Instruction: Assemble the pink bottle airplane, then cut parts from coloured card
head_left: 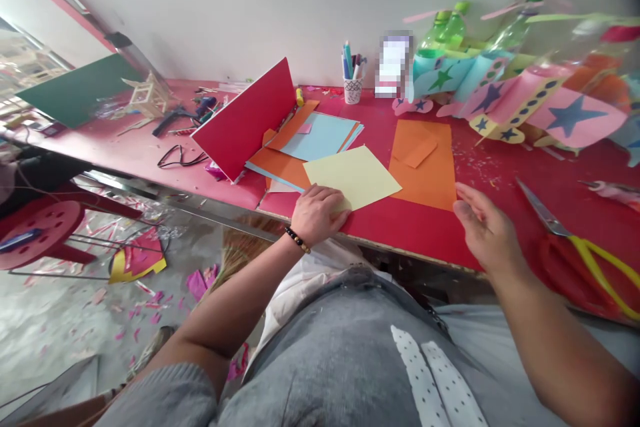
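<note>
My left hand (320, 212) has its fingers closed on the near-left corner of a pale yellow sheet of paper (357, 177). The sheet lies tilted over a loose stack of blue paper (323, 137) and orange paper. My right hand (485, 227) is open beside the right edge of an orange sheet (430, 187), thumb and fingers apart and nothing held. On that sheet rests a smaller folded orange piece (417, 150). Large scissors with yellow and red handles (580, 247) lie to the right of my right hand, blades pointing away.
Paper-and-bottle airplanes (540, 100) crowd the back right. A pen cup (353, 90) and a phone (393, 67) stand by the wall. A red board (250, 117) leans upright on the left, near a small wooden model (150, 97). Paper scraps and a red stool (40, 233) are below.
</note>
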{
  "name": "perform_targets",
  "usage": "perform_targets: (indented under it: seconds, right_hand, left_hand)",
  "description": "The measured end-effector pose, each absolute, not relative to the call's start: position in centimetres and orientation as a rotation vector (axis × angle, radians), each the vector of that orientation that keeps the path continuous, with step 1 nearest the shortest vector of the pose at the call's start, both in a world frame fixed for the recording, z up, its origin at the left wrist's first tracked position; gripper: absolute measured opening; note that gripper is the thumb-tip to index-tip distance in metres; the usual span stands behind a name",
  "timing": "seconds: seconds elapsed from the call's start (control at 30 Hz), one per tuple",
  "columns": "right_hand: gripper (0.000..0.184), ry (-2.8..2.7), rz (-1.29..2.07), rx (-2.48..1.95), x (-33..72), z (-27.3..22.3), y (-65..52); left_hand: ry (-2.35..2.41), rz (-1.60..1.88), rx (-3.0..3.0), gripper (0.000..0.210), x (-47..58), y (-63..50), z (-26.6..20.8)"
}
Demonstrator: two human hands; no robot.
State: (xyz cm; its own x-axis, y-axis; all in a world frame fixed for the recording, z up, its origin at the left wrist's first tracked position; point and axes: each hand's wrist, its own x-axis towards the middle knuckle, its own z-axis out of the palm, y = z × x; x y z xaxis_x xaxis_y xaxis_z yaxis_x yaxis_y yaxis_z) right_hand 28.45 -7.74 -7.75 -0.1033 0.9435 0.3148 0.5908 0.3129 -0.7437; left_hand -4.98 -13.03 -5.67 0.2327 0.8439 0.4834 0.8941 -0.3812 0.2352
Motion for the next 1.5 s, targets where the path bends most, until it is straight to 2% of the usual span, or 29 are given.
perform_targets:
  seconds: [1.5]
  right_hand:
    - [0.051, -1.755, 0.568, -1.358, 27.5, -6.2, -8.4]
  left_hand:
    - [-1.647, -0.886, -2.390, 0.027, -5.3, -12.8, -5.9]
